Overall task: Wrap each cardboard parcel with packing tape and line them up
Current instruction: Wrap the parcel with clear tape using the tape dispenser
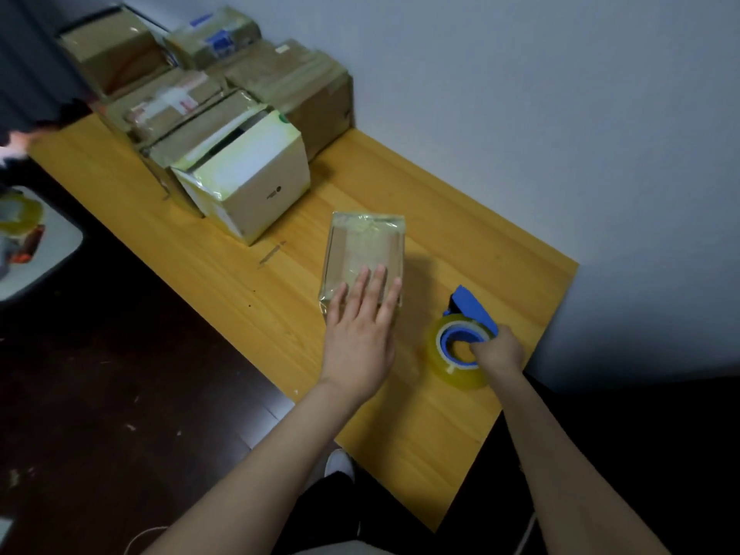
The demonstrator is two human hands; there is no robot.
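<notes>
Table [460, 242]: one, wooden, beside the wall; it carried everything.
Taped parcels [288, 82]: about six, clustered and touching at the far end, probably set there to form the line-up.
White box [256, 174]: one, nearest member of that cluster, glossy with tape.
Small parcel [362, 242]: one, mid-table and well apart from the cluster, its top shiny with tape; likely kept within reach for wrapping.
Left hand [358, 334]: straight fingers lay flat on the small parcel's near end, seemingly steadying it or smoothing tape.
Tape dispenser [468, 310]: one, blue, holding one yellowish roll [440, 354]; it rested just right of the parcel.
Right hand [498, 350]: fingers curled into the roll's core, gripping the dispenser.
</notes>
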